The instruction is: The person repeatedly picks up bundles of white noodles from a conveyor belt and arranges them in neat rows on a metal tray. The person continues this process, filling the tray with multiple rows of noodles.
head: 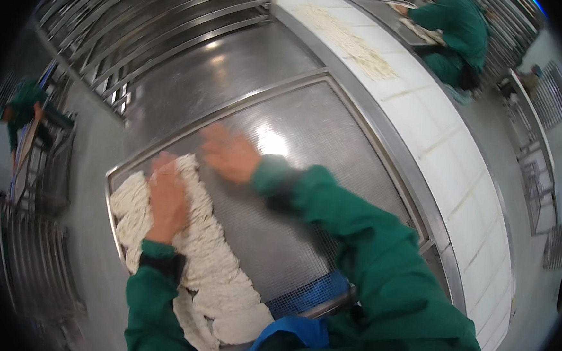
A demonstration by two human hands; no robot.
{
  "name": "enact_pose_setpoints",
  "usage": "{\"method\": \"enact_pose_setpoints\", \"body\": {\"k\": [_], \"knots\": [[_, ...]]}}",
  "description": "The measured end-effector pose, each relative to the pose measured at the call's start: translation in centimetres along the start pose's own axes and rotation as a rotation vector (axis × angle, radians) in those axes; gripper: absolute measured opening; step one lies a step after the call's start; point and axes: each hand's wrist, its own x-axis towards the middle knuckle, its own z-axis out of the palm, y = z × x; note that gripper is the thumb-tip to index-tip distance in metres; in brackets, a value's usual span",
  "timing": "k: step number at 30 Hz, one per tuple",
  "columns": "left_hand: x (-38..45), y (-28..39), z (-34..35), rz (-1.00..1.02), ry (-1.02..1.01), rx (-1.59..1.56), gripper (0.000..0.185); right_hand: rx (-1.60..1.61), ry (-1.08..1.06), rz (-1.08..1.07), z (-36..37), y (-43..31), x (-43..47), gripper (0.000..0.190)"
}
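In front of me lies a metal-framed wire mesh tray. Along its left side run two rows of pale, crinkled noodle or dough strands, an outer row and an inner row. My left hand is laid flat over these rows near the far end, palm down, gripping nothing that I can see. To its right, my right hand is blurred, with its fingers spread over the bare mesh beside the inner row's far end. It holds nothing visible.
A white conveyor belt curves along the right and carries flat pale strands. A metal rack stands beyond the tray, over a steel surface. One person in green works across the belt; another bends at the left.
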Motion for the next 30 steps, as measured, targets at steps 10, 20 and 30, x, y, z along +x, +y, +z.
{"method": "enact_pose_setpoints", "body": {"k": [10,20,30], "knots": [[-5.2,7.2,-1.1,-0.028,0.049,-0.023,0.066,0.109,-0.207,0.668,-19.4,2.8,-29.3,0.044],[-10.6,11.7,-0.9,-0.085,-0.003,-0.034,0.07,0.268,0.052,0.734,-25.0,-5.3,-38.2,0.041],[-17.3,13.7,-3.3,-0.137,0.021,-0.178,0.074,0.147,0.139,0.645,-28.0,-12.0,-38.7,0.029]]}}
